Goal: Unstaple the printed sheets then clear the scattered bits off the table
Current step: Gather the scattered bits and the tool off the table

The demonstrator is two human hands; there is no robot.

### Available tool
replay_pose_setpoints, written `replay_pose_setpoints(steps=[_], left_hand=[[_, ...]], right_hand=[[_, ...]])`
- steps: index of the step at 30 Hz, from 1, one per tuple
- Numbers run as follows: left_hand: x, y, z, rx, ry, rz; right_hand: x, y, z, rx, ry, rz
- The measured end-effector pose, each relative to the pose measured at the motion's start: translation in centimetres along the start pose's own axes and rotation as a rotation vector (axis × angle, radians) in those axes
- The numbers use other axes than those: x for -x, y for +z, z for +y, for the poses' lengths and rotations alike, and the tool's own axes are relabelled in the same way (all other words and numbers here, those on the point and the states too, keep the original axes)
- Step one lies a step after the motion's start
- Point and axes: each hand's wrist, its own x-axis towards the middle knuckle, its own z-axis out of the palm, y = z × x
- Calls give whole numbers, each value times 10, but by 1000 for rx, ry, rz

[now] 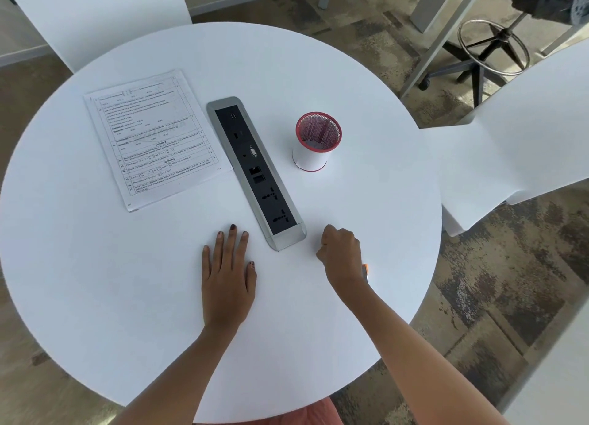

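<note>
Table [318, 58]: round, white, w/ silver-framed power strip [255, 172] set into its middle, running diagonally from far-left to near-right; black face carried sockets & data ports. Pen cup [314, 142], red mesh w/ white wrap round lower part, stood upright just right of strip. White chairs [516, 144] at far-left & right; black stool base [492, 46] on patterned carpet beyond.

Printed sheets [153, 137]: lay flat on far-left of table, right edge close to strip, slightly skewed. Text was small; "SECTION B" & "SECTION C" headings readable, rest too fine to make out. No brand marks legible.

Left hand [228, 274]: flat on table, palm down, fingers spread, holding nothing, just left of strip's near end. Sheets were well apart from it, farther & to the left.

Right hand [341, 252]: curled in loose fist, knuckles up, right of strip's near end; contents of fist couldn't be told. Small orange-and-grey item [365, 271] showed at wrist's right edge, mostly hidden. Strip lay between this hand & sheets.
</note>
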Motion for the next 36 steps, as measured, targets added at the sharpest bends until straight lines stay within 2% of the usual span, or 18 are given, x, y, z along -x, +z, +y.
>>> replay_pose_setpoints(steps=[4, 7, 11, 16, 22, 27, 32, 36], left_hand=[[-1, 0, 0, 7, -2, -5], [0, 0, 0, 7, -3, -11], [0, -1, 0, 13, 0, -8], [0, 0, 0, 16, 3, -6], [0, -1, 0, 14, 7, -4], [0, -1, -1, 14, 6, -15], [0, 0, -1, 19, 5, -17], [0, 0, -1, 15, 9, -10]], right_hand=[[-11, -5, 12, -679, 222, 59], [-26, -23, 17, -890, 335, 45], [-53, -62, 3, -1100, 341, 148], [-92, -111, -24, -1015, 130, 350], [-129, -122, -41, -567, -173, 481], [-136, -119, -38, -526, -230, 547], [-103, -94, -24, -460, -293, 654], [-63, -51, 2, -418, -313, 532]])
